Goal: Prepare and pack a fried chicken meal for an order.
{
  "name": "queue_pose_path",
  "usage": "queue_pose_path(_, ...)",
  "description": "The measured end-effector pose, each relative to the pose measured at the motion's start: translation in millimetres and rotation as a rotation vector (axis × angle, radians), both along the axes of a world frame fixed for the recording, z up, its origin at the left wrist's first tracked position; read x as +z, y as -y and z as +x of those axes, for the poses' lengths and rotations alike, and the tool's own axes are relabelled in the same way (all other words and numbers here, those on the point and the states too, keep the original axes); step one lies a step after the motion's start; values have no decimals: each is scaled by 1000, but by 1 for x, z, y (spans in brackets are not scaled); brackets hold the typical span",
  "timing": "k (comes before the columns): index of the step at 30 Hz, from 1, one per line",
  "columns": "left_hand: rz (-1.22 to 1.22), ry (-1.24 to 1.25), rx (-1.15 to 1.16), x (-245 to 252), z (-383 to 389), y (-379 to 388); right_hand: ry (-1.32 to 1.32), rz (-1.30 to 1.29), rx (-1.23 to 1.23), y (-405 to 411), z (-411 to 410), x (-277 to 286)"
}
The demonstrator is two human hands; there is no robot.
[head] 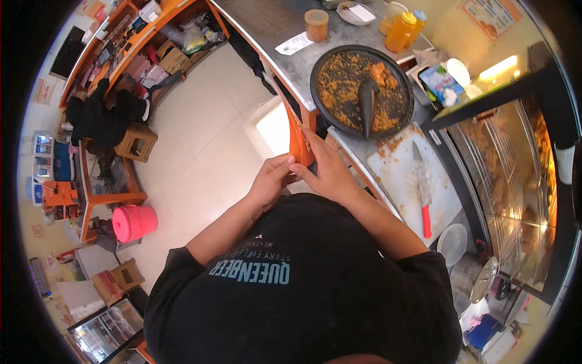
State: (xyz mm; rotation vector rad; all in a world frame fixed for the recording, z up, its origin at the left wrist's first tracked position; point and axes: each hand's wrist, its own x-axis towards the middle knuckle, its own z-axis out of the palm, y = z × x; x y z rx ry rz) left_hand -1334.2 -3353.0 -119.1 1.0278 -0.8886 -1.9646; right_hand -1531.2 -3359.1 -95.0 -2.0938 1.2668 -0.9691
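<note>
Both my hands are close together in front of my torso. My left hand (270,177) and my right hand (329,170) grip the near end of a thin orange panel (298,141), which looks like a door or flap beside the counter. To the right on the counter, a large dark stone mortar (334,116) holds reddish-brown crumbs, a pestle (368,107) and a piece of food (383,75). A knife with a red handle (426,222) lies on a white cutting board (398,182), partly under something like clear plastic.
A glass display case (504,173) stands at the right. Beyond the mortar are a lidded tub (316,26) and yellow squeeze bottles (400,32). Left of me, a person in dark clothes (107,111) is near a brown stool (136,140); a pink bucket (135,223) stands lower.
</note>
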Motion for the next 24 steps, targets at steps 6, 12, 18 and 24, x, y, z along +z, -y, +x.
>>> queue_pose_path(6, -23, -79, 134, -2, 48, 121, -202, -5, -34, 129, 36, -30)
queue_pose_path(12, -191, -22, 537, 40, 161, 294, -417, 309, -131, 304, 78, -58)
queue_pose_path(18, -457, 257, 699, 63, 250, 446, -299, -70, -472, 486, 80, -74)
queue_pose_path(24, -487, 530, 574, -5, 221, 576, -269, 170, -687, 584, 52, -73)
